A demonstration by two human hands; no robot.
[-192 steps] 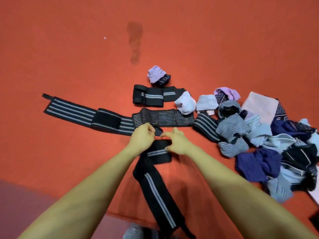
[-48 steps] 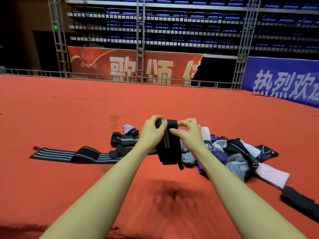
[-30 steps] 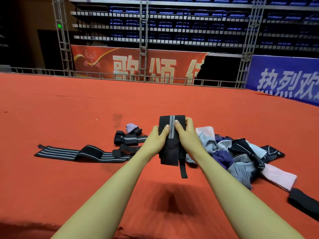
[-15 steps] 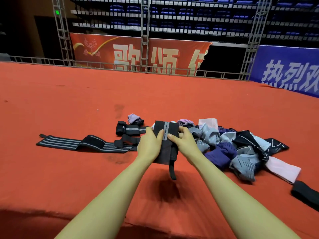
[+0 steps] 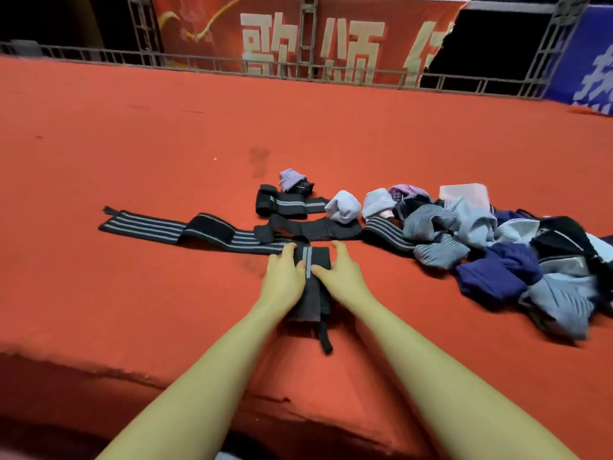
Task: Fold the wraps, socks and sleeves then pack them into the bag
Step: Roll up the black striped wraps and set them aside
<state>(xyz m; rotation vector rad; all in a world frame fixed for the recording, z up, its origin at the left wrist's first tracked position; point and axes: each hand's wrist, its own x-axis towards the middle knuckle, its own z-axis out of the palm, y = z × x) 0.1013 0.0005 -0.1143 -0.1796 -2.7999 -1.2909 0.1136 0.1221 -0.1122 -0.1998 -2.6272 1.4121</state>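
Wraps [image 5: 185, 229], socks [image 5: 497, 247] on red carpet [image 5: 166, 134]

Red carpet [image 5: 331, 127], banner [image 5: 298, 38] behind railing [image 5: 331, 74].

Red banner [image 5: 298, 34], upper centre of frame, behind metal railing: large pale characters, "歌" and "颂" readable, third cut off at banner's torn right edge, only "亻" side showing. Gold swirl emblem at banner's left, no text legible in it. Blue banner [image 5: 590, 61], upper right of frame: white character fragments, cropped by frame edge, unreadable. No readable labels on wraps or socks.
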